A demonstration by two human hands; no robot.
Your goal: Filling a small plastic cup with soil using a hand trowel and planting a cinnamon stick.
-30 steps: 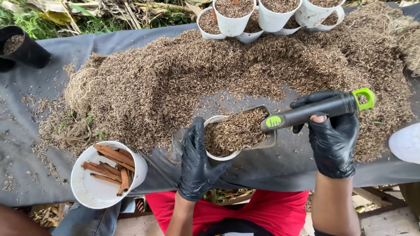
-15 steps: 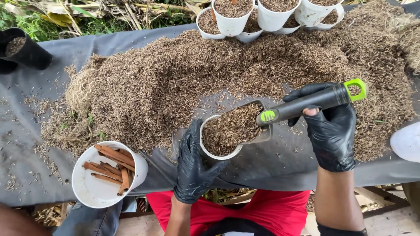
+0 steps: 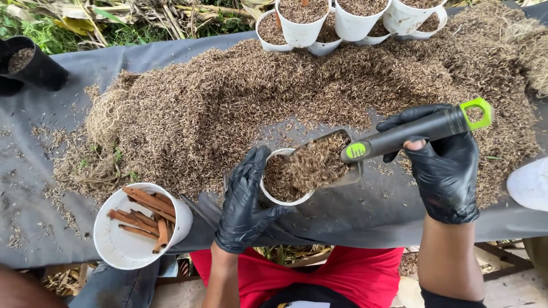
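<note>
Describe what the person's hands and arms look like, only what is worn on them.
Both the left hand and the right hand wear black, slightly glossy disposable gloves that end at the wrist. Above the cuffs the forearms are bare, with no sleeves, watch or bands in view. No markings show on the gloves.

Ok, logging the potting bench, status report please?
Left hand grips white cup. Right hand holds scoop, tipped over cup, husk mix spilling in. Nothing in the way.

We cannot see the base of the white cup (image 3: pixel 285 197) behind our left hand (image 3: pixel 245 205). The filled cups (image 3: pixel 342 23) and white lid (image 3: pixel 528 182) are cropped by the frame's edges.
</note>
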